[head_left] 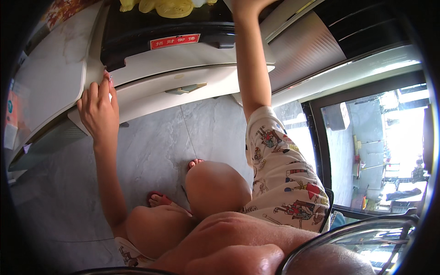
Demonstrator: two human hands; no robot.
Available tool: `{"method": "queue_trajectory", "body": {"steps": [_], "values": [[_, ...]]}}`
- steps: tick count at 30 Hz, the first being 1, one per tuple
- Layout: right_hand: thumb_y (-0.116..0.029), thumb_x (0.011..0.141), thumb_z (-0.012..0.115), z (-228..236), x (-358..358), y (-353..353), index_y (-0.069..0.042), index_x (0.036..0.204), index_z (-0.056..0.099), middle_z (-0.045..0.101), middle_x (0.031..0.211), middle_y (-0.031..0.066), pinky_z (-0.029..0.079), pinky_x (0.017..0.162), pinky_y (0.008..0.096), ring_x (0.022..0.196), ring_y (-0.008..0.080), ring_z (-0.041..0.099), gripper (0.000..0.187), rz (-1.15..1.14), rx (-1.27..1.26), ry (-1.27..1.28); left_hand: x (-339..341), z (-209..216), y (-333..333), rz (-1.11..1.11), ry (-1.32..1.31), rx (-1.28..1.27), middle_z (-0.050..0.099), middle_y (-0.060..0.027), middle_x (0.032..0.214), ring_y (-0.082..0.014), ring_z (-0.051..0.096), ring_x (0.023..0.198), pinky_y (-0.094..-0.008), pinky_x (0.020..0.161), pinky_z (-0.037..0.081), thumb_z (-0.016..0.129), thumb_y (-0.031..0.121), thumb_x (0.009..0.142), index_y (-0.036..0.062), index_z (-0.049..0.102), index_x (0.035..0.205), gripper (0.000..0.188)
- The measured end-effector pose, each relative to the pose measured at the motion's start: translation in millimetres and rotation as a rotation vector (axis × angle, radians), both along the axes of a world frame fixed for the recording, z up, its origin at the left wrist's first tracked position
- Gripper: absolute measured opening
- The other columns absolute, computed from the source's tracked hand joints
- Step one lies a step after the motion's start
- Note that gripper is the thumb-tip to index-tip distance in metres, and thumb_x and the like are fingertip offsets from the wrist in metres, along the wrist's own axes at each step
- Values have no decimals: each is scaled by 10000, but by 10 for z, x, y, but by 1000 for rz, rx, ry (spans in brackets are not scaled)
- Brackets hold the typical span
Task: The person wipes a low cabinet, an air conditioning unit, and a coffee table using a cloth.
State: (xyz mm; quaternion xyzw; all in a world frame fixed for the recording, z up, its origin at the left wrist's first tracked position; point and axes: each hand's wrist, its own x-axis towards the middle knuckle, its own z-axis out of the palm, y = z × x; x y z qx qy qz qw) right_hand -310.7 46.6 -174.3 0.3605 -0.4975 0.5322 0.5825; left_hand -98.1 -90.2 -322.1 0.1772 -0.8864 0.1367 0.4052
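My left hand (98, 104) is at the left end of a white cabinet (183, 71), beside the front corner of a black stand (137, 52). Its fingers are drawn together and point up toward that corner. A small white bit shows between them, too little to name. At the top edge, my right hand (251, 5) reaches past the right end of the stand. The picture cuts off its fingers, so what it touches is hidden. A yellow figurine (172, 7), partly out of view, sits on the stand. A red label (175, 41) is stuck to the stand's front.
A drawer handle (185, 89) juts from the cabinet front. A pale marbled tabletop (59, 59) lies to the left. My bent knees (217, 188) are below, over grey floor tiles (151, 137). At the right are a ribbed panel (307, 46) and a dark-framed glass door (321, 137).
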Motion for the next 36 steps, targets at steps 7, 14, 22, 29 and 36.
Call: {"method": "queue_trajectory", "body": {"steps": [7, 14, 22, 29, 36], "values": [[-25, 690, 540, -333, 40, -227, 17, 962, 504, 476, 919, 183, 378, 700, 396, 833, 341, 458, 278, -87, 555, 90, -65, -23, 32, -30, 16, 12, 470, -8, 655, -149, 488, 637, -283, 630, 380, 551, 178, 777, 125, 610, 928, 170], [-79, 642, 635, -238, -151, 47, -63, 984, 555, 525, 974, 92, 389, 711, 334, 840, 259, 498, 351, -64, 706, 310, -45, -12, -2, -22, 18, 0, 469, -4, 651, -145, 487, 629, -282, 627, 378, 555, 179, 773, 129, 610, 932, 175], [-79, 577, 659, -92, -341, 279, -58, 916, 578, 554, 965, 88, 401, 643, 294, 771, 222, 530, 350, -167, 781, 555, -75, -1, 19, -31, 12, -2, 467, -1, 648, -144, 479, 614, -276, 614, 374, 571, 173, 761, 132, 611, 931, 180], [133, 602, 502, -225, -597, 601, -27, 801, 629, 601, 740, 105, 454, 618, 286, 692, 227, 578, 285, -90, 340, 90, -108, -10, 41, -65, 6, 31, 491, -34, 681, -176, 506, 642, -290, 608, 394, 533, 151, 788, 105, 597, 971, 200], [51, 589, 639, -317, -399, 327, -46, 937, 605, 592, 904, 104, 442, 666, 279, 768, 222, 560, 363, -98, 535, 274, -97, -19, 44, -23, 20, 3, 476, 1, 647, -142, 480, 612, -274, 601, 373, 567, 170, 763, 126, 610, 929, 177]]}}
